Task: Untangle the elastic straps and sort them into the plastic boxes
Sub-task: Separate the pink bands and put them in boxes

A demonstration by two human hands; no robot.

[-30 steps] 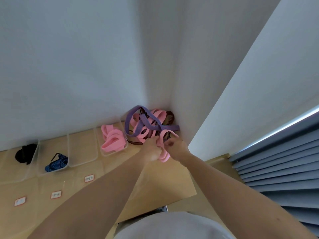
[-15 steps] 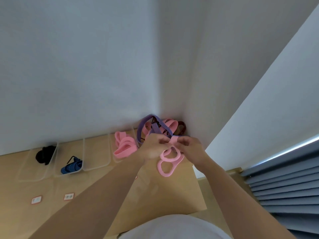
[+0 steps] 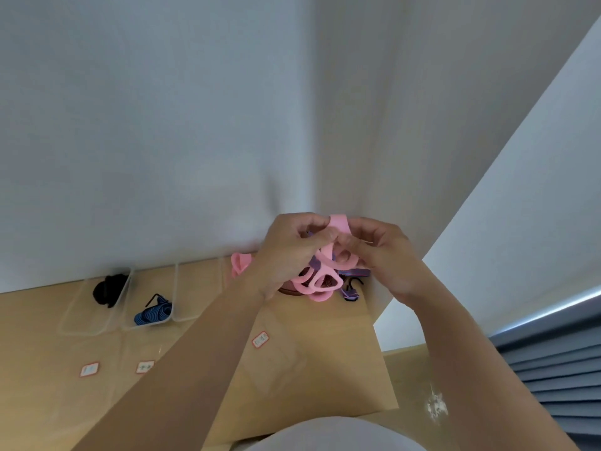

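Note:
Both hands hold a pink elastic strap up above the wooden table. My left hand and my right hand pinch its top loop between fingers and thumbs, and its other loops hang below. Behind the hands, in the corner, lies the tangled pile with a purple strap and a brown one, mostly hidden. A row of clear plastic boxes stands along the wall: one with a black strap, one with a blue strap, one without any strap, and one with pink straps.
Small red-edged labels lie on the table in front of the boxes. White walls meet in a corner behind the pile. The table's right edge drops off, with grey-blue slats at the far right.
Both hands have lifted the pink strap up and away from the pile. The camera has tilted upward, so the table sits lower in view.

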